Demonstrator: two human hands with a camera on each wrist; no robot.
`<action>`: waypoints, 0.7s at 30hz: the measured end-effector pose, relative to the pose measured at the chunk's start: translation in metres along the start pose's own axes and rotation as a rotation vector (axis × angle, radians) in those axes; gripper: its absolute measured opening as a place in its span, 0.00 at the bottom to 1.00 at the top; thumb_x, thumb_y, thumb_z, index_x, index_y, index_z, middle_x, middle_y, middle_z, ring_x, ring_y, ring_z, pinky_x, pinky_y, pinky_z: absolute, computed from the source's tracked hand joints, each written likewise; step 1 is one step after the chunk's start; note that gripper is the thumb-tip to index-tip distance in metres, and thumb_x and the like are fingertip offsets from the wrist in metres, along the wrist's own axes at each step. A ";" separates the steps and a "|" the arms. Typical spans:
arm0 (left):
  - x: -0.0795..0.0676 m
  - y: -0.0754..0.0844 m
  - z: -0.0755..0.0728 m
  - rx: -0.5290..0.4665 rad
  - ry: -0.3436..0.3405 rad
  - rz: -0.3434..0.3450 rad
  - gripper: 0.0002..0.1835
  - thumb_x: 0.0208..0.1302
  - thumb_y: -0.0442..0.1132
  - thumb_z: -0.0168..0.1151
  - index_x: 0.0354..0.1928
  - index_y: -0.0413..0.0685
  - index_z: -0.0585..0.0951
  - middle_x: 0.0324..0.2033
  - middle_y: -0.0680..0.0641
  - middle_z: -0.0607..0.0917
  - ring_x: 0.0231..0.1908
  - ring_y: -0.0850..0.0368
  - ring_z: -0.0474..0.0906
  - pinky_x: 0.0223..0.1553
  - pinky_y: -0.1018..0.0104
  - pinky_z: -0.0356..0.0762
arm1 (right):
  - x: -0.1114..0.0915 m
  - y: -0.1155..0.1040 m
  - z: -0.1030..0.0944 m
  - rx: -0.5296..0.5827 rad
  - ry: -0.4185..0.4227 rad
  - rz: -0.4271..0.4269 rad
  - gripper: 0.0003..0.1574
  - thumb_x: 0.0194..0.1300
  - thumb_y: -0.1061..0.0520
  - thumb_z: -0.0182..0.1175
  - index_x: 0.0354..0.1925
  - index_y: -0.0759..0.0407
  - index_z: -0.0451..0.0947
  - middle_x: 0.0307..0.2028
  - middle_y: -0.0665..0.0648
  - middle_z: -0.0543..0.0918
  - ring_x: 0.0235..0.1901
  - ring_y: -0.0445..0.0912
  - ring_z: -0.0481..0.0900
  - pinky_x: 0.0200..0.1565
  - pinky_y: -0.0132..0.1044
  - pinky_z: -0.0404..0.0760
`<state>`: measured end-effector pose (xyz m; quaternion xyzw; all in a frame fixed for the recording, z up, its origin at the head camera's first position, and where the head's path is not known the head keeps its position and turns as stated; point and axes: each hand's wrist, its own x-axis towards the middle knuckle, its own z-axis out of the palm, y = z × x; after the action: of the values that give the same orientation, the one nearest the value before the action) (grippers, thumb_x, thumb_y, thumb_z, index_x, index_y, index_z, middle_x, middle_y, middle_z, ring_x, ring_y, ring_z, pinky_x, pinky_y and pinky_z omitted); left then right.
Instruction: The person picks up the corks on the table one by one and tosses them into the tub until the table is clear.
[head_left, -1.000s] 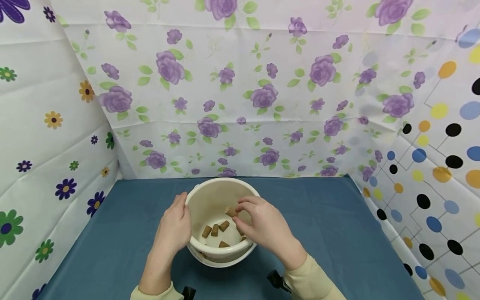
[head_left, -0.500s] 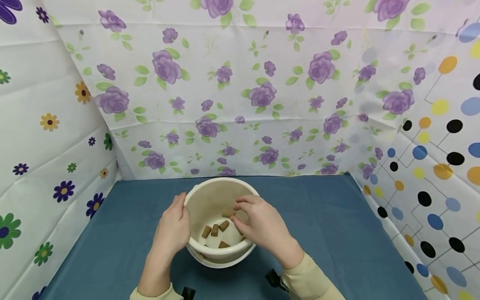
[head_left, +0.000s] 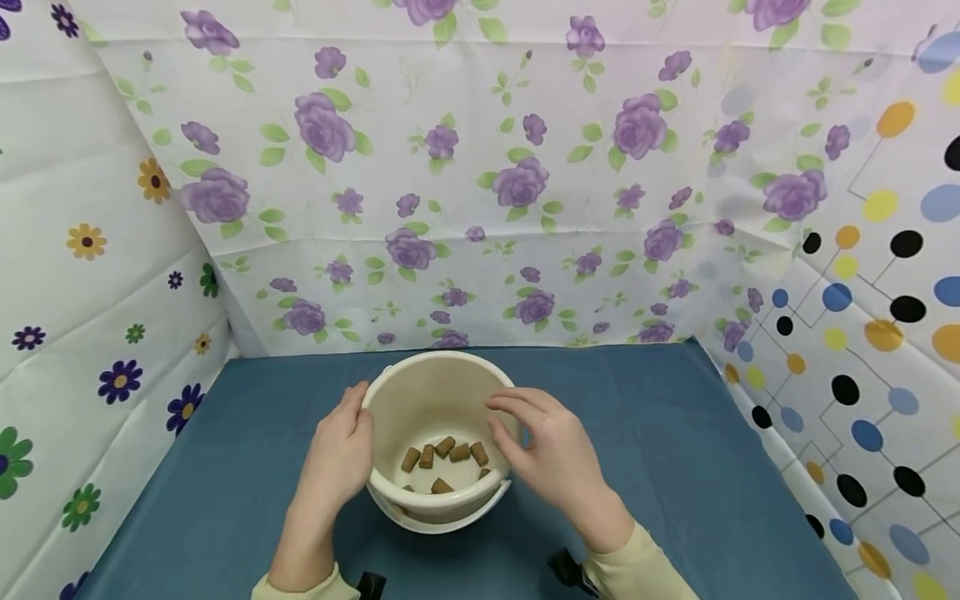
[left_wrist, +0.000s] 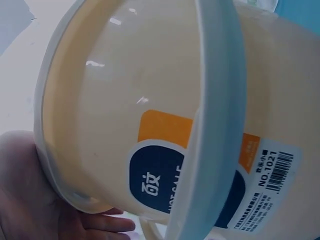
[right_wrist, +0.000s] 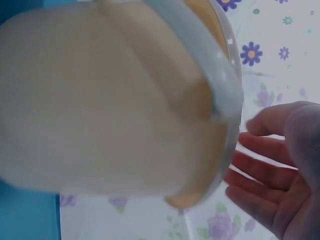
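Note:
A cream plastic bucket (head_left: 437, 506) stands on the blue cloth with its mouth tipped toward me. Several short brown pieces that look like corks (head_left: 460, 452) lie on its bottom. My left hand (head_left: 335, 457) rests against the left side of the rim, fingers fairly straight along the outside; the left wrist view shows them under the rim's edge. My right hand (head_left: 551, 454) is at the right rim, fingers loosely bent and apart, holding nothing. In the right wrist view its fingertips (right_wrist: 248, 138) are right at the rim.
The bucket's pale handle (left_wrist: 212, 125) hangs down across its front, over a printed label (left_wrist: 160, 172). Blue cloth (head_left: 622, 433) covers the table. A purple-flowered sheet (head_left: 465, 167) hangs behind, with a flower-print sheet on the left and a dotted one on the right.
My right hand has let go of a cork-like piece, which now lies among the others on the bucket's bottom, and has drawn back right to the rim. The left hand keeps its place.

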<state>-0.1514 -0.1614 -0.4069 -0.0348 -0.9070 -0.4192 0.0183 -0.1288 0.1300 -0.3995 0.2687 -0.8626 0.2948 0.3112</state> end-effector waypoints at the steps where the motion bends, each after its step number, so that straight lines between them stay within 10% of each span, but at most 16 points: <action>1: 0.000 -0.001 -0.001 -0.015 -0.007 0.003 0.31 0.88 0.45 0.36 0.85 0.41 0.58 0.82 0.36 0.58 0.83 0.39 0.47 0.80 0.36 0.47 | -0.002 0.003 -0.002 0.011 0.030 -0.004 0.12 0.69 0.58 0.74 0.50 0.54 0.91 0.51 0.51 0.90 0.53 0.48 0.87 0.52 0.46 0.89; 10: 0.000 -0.008 -0.008 -0.143 -0.049 0.005 0.37 0.88 0.59 0.37 0.87 0.47 0.54 0.83 0.37 0.57 0.82 0.36 0.51 0.79 0.34 0.51 | -0.026 0.035 -0.027 -0.021 0.164 0.040 0.16 0.66 0.64 0.74 0.52 0.55 0.91 0.54 0.54 0.89 0.54 0.52 0.88 0.50 0.53 0.89; 21: -0.007 -0.062 -0.048 -0.041 0.109 0.279 0.37 0.88 0.48 0.47 0.87 0.45 0.47 0.86 0.41 0.36 0.83 0.37 0.25 0.76 0.24 0.27 | -0.084 0.084 -0.061 -0.236 0.039 0.180 0.18 0.64 0.63 0.76 0.53 0.56 0.90 0.59 0.58 0.86 0.57 0.57 0.84 0.46 0.56 0.88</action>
<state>-0.1495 -0.2387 -0.4234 -0.1379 -0.8823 -0.4325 0.1248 -0.1042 0.2524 -0.4484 0.1462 -0.9057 0.2229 0.3296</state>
